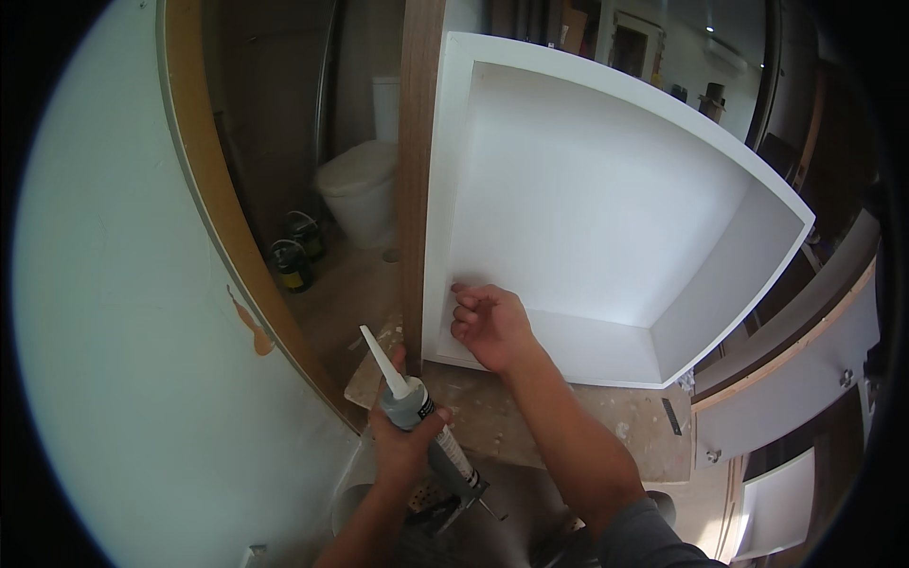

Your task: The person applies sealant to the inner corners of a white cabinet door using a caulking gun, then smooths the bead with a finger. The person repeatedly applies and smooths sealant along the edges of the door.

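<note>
**Risk check: drips, smears, a knock**

Left grip [402, 443], lower centre of frame, is wrapped round a grey cylindrical sealant cartridge [450, 452] in a dark metal applicator gun [475, 493]. Its long white tapered plastic nozzle [383, 362] points to the upper left, clear of the cabinet. Right grip [490, 327], centre, is at the lower left corner of that large white open-fronted box cabinet [454, 142]; fingers loosely curled, nothing visible held. Can't tell if fingertips touch the panel.

My read of the risks:
- Drip: residual pressure in the cartridge could push material out onto the worn, stained beige surface [473, 412] below.
- Knock: the tip looks near the upright brown wooden post [417, 189]; a wrist turn could catch it and bend it or leave a streak.
- Smear: any residue on bare fingertips would mark the white faces.
- Shift: right forearm crosses the cabinet's lower front edge; leaning there could nudge it. No fixing visible.
- Small dark flat strip [671, 417], lower right: a wide elbow swing could sweep it off.
</note>
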Tool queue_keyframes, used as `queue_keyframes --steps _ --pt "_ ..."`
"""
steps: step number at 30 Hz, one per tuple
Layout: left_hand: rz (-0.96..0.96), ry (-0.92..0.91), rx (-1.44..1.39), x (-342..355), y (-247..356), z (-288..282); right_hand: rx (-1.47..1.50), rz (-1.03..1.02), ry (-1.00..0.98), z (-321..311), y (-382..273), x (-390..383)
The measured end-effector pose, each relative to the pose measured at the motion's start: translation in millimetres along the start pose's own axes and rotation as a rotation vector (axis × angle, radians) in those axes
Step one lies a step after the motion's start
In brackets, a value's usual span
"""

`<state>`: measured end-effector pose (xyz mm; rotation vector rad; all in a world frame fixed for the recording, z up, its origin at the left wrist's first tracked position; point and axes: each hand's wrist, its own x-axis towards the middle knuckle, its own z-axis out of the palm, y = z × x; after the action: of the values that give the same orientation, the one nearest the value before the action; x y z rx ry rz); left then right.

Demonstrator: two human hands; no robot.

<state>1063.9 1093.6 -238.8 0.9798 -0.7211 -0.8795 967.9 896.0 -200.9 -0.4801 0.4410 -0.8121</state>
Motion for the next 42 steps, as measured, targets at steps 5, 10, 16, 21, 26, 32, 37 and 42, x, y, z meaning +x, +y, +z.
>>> queue_keyframes --steps 5,10,16,21,26,32,37,42 --pt "0.015 -0.009 0.0 1 0 0 0.015 -0.006 -0.031 5 -3 -2" --pt "0.013 -0.012 0.003 1 -2 0 0.004 -0.034 -0.062 15 -10 -7" --pt "0.033 -0.015 -0.002 1 -2 1 -0.002 -0.075 -0.107 34 -25 -14" --pt "0.014 -0.01 -0.001 0 -1 2 -0.022 -0.1 -0.106 46 -35 -19" --pt "0.001 -0.006 -0.008 -1 0 3 -0.022 -0.119 -0.157 58 -47 -20" --pt "0.021 -0.013 0.012 0 -2 2 0.005 -0.132 -0.138 74 -60 -25" --pt "0.0 -0.013 0.002 -2 -2 2 0.042 -0.121 -0.206 90 -76 -26" --pt "0.013 -0.02 -0.006 -2 -1 3 0.012 -0.145 -0.261 101 -88 -33"
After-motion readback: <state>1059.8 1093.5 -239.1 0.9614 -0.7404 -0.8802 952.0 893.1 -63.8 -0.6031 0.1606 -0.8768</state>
